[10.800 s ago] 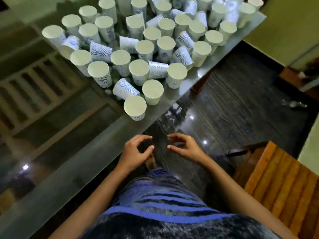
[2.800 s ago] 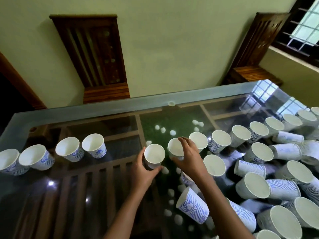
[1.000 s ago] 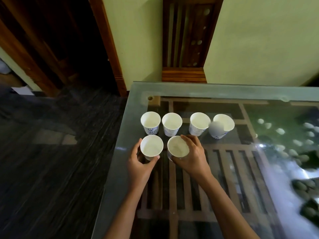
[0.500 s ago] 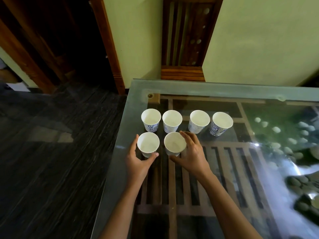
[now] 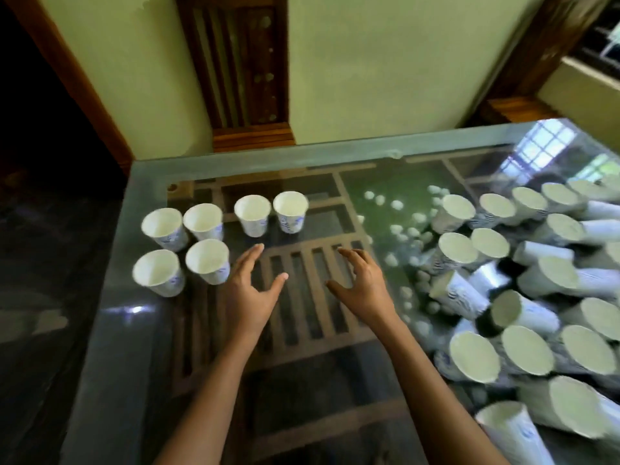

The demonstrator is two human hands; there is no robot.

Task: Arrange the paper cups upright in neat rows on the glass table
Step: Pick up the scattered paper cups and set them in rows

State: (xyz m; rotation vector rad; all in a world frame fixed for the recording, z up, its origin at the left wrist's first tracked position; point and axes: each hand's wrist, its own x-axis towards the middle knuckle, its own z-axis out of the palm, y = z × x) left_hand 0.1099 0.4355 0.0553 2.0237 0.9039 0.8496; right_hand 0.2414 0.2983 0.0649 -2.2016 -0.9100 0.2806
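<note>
Spreading across the lower frame, the clear glass-topped table (image 5: 110, 357) carries a jumbled heap of white paper cups with blue print (image 5: 526, 354) at the right. Six upright cups (image 5: 207, 261) stand in two rows at centre left. Between the two groups hover the left hand (image 5: 250, 297) and right hand (image 5: 364, 290) — fingers loose, spread, holding nothing. I'd judge a placing step is done — next comes a reach right for more.

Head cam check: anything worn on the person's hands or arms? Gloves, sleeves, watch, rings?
Nothing visible. The left hand and right hand are bare, with no gloves or rings showing. The left forearm and right forearm are bare down to the frame's bottom edge: no sleeves, watch or bands.
</note>
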